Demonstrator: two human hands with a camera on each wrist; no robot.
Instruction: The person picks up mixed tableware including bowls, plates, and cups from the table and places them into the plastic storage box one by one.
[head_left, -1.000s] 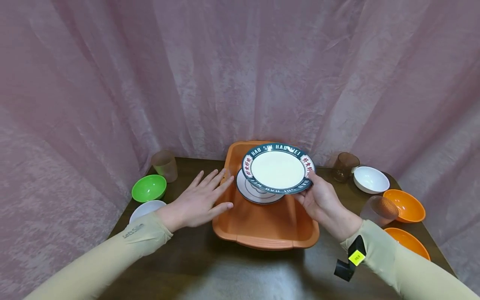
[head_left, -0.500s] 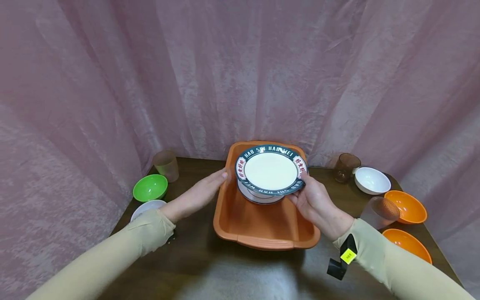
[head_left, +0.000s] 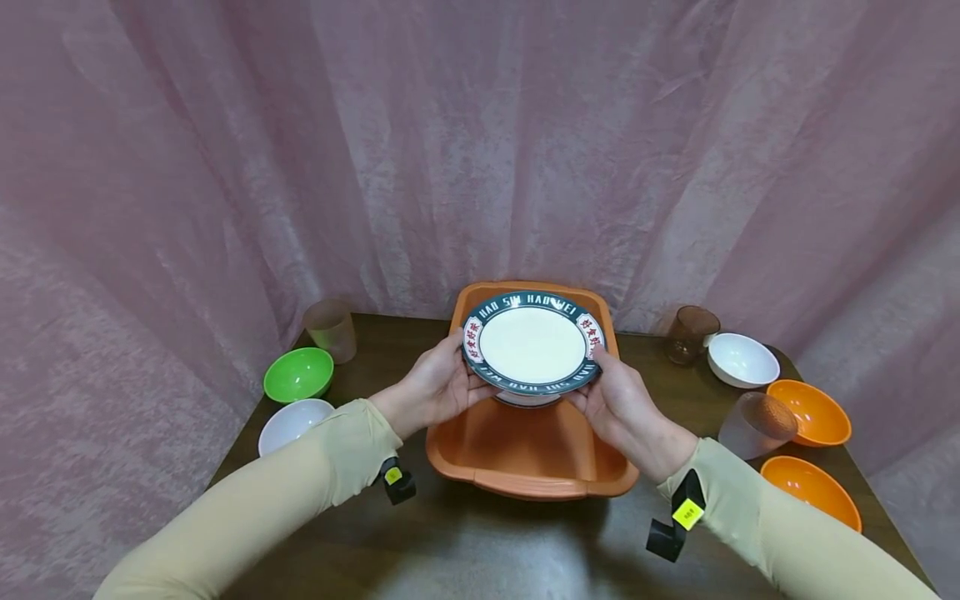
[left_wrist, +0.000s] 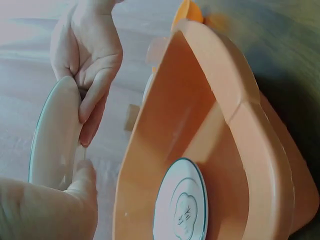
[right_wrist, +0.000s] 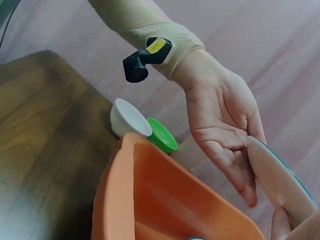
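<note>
Plate (head_left: 532, 343) at centre frame looks stiff but slippery, so I favour its rim, where fingers (right_wrist: 232, 170) of left hand (head_left: 441, 385) and right hand (head_left: 628, 403) pinch.

A white plate (left_wrist: 52, 137), its underside shown, is gripped at opposite edges by the right hand (left_wrist: 92, 55) and the left hand (left_wrist: 57, 207). In an orange tub (left_wrist: 262, 160), a decorated plate (left_wrist: 182, 200) printed with a line drawing is seen; beyond it, an orange bowl (left_wrist: 187, 14) is partly hidden.
</note>
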